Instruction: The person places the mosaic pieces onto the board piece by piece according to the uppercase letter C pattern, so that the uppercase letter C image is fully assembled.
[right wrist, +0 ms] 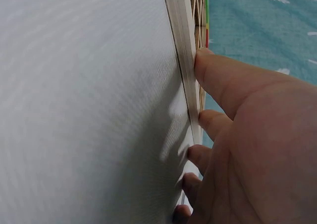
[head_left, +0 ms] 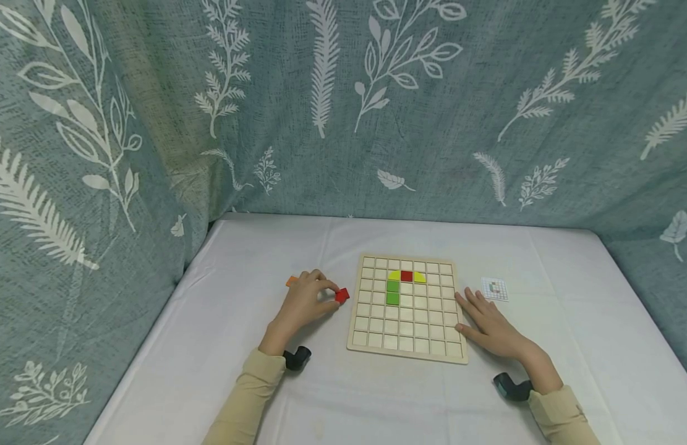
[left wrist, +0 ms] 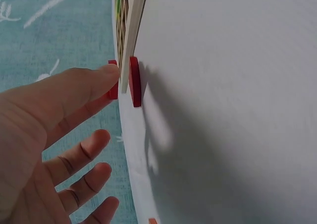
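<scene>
My left hand pinches a red square tile between thumb and index finger, just left of the board. Its other fingers are spread loosely. A second red tile lies on the table beside the held one. The wooden grid board has a raised pale rim. On its cells sit two green tiles, a red tile and two yellow curved tiles. My right hand rests at the board's right edge, thumb and fingertips touching the rim with fingers extended.
An orange piece lies behind my left hand, partly hidden by it. A small printed pattern card lies right of the board. White cloth covers the table, and a blue-green leaf-patterned curtain hangs along its back.
</scene>
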A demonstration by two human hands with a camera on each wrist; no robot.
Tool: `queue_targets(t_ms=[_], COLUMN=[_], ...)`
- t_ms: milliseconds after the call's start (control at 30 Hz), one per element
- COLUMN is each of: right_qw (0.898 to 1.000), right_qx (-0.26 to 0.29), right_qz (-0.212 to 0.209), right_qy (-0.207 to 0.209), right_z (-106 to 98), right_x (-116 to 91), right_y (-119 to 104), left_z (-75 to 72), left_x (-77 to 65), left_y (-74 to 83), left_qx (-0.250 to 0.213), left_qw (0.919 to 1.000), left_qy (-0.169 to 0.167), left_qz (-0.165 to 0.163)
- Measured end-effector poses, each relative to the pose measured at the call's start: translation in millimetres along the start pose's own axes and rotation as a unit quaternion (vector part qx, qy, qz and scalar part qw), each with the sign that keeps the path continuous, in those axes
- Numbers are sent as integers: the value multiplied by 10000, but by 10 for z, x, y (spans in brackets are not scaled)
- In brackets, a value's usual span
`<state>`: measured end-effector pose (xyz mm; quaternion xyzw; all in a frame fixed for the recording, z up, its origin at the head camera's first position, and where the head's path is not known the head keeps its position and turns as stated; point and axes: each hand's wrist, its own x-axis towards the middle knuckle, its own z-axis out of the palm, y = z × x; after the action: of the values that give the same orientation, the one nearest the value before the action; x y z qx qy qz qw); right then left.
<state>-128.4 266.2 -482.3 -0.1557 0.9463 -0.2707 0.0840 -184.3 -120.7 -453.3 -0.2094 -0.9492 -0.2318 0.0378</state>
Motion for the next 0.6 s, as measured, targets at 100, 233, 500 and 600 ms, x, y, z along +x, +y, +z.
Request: queue_targets(t_ms=[100, 233, 500, 600], right_qw=[10000, 10000, 10000, 10000], right_qx=[-3, -45, -29, -33], right_qz=[12, 15, 41, 57], right_qy=[-1, 12, 0, -9], right_z=[2, 7, 8, 5], right_x=[2, 4, -2, -2], right_y=[-1, 0, -7, -12], left_z=[22, 48, 134, 168], left_x=[19, 42, 94, 120], left_y=[34, 93, 214, 253], left_qx=[-57, -66, -93, -85], left_qw=[9999, 9998, 9987, 9981], left_qy=[-90, -171, -255, -331], left_qz=[20, 106, 440, 520])
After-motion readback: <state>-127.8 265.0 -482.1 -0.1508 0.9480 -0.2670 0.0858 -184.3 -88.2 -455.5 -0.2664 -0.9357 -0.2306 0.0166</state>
